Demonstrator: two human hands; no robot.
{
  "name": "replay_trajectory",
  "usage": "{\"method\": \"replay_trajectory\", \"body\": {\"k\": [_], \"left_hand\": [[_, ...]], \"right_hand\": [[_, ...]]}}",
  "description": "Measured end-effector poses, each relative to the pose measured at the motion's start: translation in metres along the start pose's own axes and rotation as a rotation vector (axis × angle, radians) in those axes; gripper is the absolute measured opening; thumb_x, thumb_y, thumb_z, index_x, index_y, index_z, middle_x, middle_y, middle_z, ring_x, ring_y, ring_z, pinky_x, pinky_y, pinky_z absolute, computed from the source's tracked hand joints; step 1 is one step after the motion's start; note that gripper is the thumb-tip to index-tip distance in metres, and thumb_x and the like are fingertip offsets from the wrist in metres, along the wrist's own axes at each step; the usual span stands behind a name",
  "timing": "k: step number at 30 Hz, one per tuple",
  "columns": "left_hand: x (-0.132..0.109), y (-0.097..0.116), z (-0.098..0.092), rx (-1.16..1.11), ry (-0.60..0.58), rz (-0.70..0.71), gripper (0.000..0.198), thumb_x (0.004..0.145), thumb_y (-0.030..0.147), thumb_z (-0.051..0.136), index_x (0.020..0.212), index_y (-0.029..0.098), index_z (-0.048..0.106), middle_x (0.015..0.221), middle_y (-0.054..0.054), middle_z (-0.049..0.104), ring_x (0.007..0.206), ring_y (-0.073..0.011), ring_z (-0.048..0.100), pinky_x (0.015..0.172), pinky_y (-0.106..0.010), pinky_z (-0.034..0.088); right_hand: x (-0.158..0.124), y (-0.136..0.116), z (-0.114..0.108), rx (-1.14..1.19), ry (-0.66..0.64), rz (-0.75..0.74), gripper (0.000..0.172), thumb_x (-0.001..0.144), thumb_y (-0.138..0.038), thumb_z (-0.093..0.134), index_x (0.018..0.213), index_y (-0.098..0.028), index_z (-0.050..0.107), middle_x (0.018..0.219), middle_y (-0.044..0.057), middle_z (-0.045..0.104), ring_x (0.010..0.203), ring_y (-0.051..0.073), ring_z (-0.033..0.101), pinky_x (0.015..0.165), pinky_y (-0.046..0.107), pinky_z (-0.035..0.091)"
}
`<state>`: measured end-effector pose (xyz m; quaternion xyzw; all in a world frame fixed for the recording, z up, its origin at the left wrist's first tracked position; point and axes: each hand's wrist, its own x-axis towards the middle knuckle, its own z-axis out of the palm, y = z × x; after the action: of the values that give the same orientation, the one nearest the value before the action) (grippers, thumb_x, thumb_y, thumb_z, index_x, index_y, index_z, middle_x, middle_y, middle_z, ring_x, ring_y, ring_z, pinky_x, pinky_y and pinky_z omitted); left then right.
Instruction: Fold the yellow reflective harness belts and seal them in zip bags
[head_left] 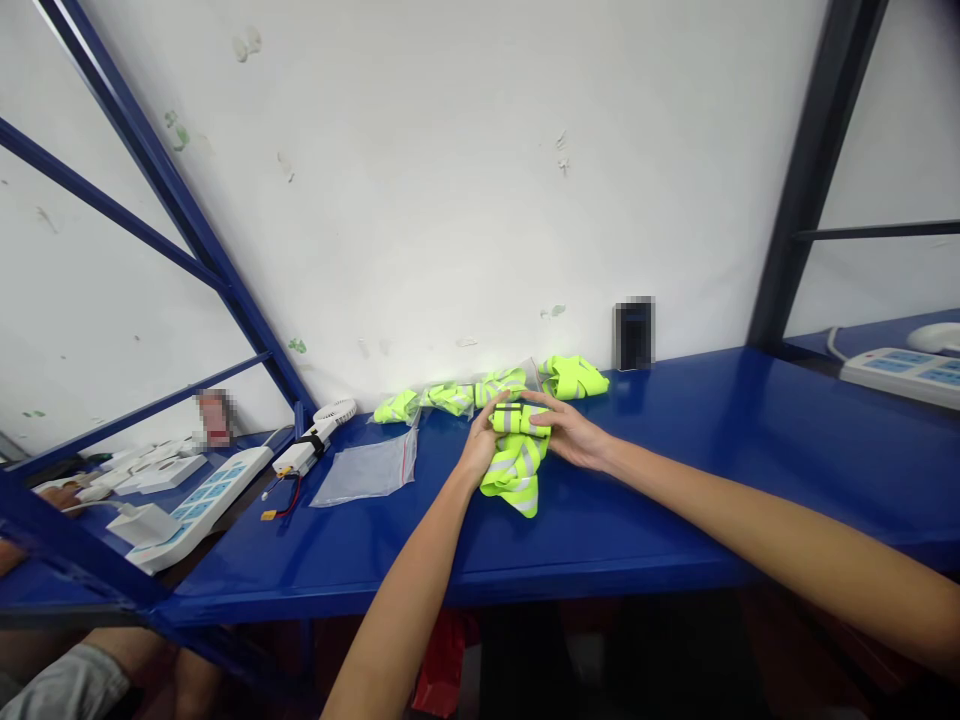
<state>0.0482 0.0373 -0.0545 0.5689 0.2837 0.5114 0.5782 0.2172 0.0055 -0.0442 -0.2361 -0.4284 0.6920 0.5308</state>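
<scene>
Between my two hands is a neon yellow reflective vest (517, 465) with silver-grey stripes, its upper part rolled or folded into a bundle and a loose end hanging down onto the blue table. My left hand (480, 442) grips the bundle's left side. On the right side my right hand (568, 428) holds it, fingers over the top. Behind, along the wall, lie several yellow bundles in clear bags (448, 398), and a loose yellow piece (574, 378) is just beyond my right hand. A flat clear bag (366, 470) with a red seal line lies to the left.
The blue table (675, 520) meets a white wall. A white fan (304, 450) with wires and a power strip (202, 510) are left; a dark device (634, 335) leans on the wall. Blue frame bars rise left. Another person's hand (60, 497) is at far left.
</scene>
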Motion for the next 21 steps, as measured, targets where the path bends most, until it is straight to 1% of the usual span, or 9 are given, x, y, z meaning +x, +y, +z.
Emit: {"method": "replay_trajectory", "body": {"k": [3, 5, 8, 10, 12, 13, 16, 18, 21], "left_hand": [[0.001, -0.001, 0.002, -0.141, 0.076, -0.043, 0.076, 0.064, 0.016, 0.061, 0.137, 0.030, 0.046, 0.125, -0.003, 0.062, 0.109, -0.0239, 0.061, 0.090, -0.034, 0.049], [0.000, 0.001, 0.001, -0.257, 0.073, -0.133, 0.080, 0.068, 0.024, 0.058, 0.145, 0.029, 0.034, 0.121, -0.006, 0.064, 0.103, -0.0247, 0.064, 0.087, -0.038, 0.051], [-0.006, 0.009, -0.002, -0.323, -0.077, -0.294, 0.084, 0.073, 0.035, 0.058, 0.149, 0.029, 0.023, 0.114, -0.009, 0.066, 0.089, -0.0273, 0.069, 0.079, -0.044, 0.053], [-0.010, 0.013, -0.002, -0.277, -0.196, -0.361, 0.085, 0.075, 0.037, 0.062, 0.149, 0.031, 0.019, 0.109, -0.010, 0.067, 0.079, -0.0267, 0.070, 0.072, -0.042, 0.054], [-0.012, 0.014, 0.000, -0.210, -0.267, -0.374, 0.084, 0.076, 0.037, 0.065, 0.147, 0.031, 0.020, 0.103, -0.010, 0.068, 0.071, -0.0233, 0.070, 0.064, -0.035, 0.053], [-0.012, 0.014, 0.001, -0.179, -0.277, -0.364, 0.082, 0.076, 0.037, 0.067, 0.146, 0.030, 0.024, 0.100, -0.010, 0.069, 0.067, -0.0209, 0.069, 0.060, -0.031, 0.052], [-0.010, 0.012, 0.002, -0.099, -0.249, -0.328, 0.070, 0.076, 0.037, 0.070, 0.137, 0.024, 0.039, 0.090, -0.007, 0.068, 0.058, -0.0140, 0.064, 0.052, -0.023, 0.047], [-0.008, 0.011, -0.001, -0.056, -0.252, -0.323, 0.059, 0.077, 0.040, 0.069, 0.128, 0.020, 0.048, 0.087, -0.007, 0.068, 0.055, -0.0114, 0.062, 0.050, -0.021, 0.045], [-0.006, 0.011, -0.008, 0.002, -0.283, -0.345, 0.049, 0.082, 0.048, 0.063, 0.117, 0.015, 0.056, 0.086, -0.010, 0.070, 0.052, -0.0099, 0.059, 0.047, -0.019, 0.043]], "right_hand": [[0.003, -0.003, 0.002, -0.004, 0.038, -0.082, 0.057, 0.064, -0.010, 0.072, 0.118, -0.024, 0.058, 0.099, 0.004, 0.071, 0.094, 0.024, 0.068, 0.087, 0.038, 0.052], [0.005, -0.007, 0.000, -0.022, 0.098, -0.136, 0.057, 0.061, -0.009, 0.073, 0.115, -0.024, 0.060, 0.093, 0.002, 0.071, 0.090, 0.023, 0.068, 0.085, 0.037, 0.053], [0.008, -0.014, -0.009, -0.129, 0.209, -0.223, 0.058, 0.058, -0.013, 0.076, 0.113, -0.025, 0.061, 0.092, 0.002, 0.070, 0.088, 0.023, 0.066, 0.081, 0.038, 0.053], [0.009, -0.020, -0.016, -0.315, 0.295, -0.337, 0.054, 0.057, -0.017, 0.078, 0.109, -0.025, 0.064, 0.097, 0.002, 0.069, 0.093, 0.025, 0.064, 0.085, 0.040, 0.052], [0.008, -0.024, -0.022, -0.571, 0.368, -0.493, 0.047, 0.058, -0.019, 0.077, 0.103, -0.025, 0.067, 0.104, 0.002, 0.067, 0.103, 0.028, 0.060, 0.095, 0.044, 0.046], [0.007, -0.026, -0.024, -0.689, 0.382, -0.575, 0.043, 0.059, -0.019, 0.076, 0.101, -0.025, 0.068, 0.108, 0.002, 0.066, 0.109, 0.029, 0.057, 0.101, 0.046, 0.041], [0.003, -0.026, -0.025, -0.879, 0.325, -0.741, 0.039, 0.062, -0.015, 0.071, 0.099, -0.027, 0.069, 0.122, 0.003, 0.061, 0.122, 0.029, 0.049, 0.112, 0.047, 0.027], [0.001, -0.022, -0.023, -0.918, 0.263, -0.770, 0.038, 0.064, -0.013, 0.068, 0.099, -0.028, 0.069, 0.127, 0.003, 0.058, 0.126, 0.029, 0.046, 0.113, 0.047, 0.025], [0.000, -0.015, -0.021, -0.979, 0.167, -0.758, 0.039, 0.066, -0.011, 0.063, 0.100, -0.029, 0.069, 0.131, 0.003, 0.055, 0.127, 0.029, 0.045, 0.112, 0.047, 0.028]]}}
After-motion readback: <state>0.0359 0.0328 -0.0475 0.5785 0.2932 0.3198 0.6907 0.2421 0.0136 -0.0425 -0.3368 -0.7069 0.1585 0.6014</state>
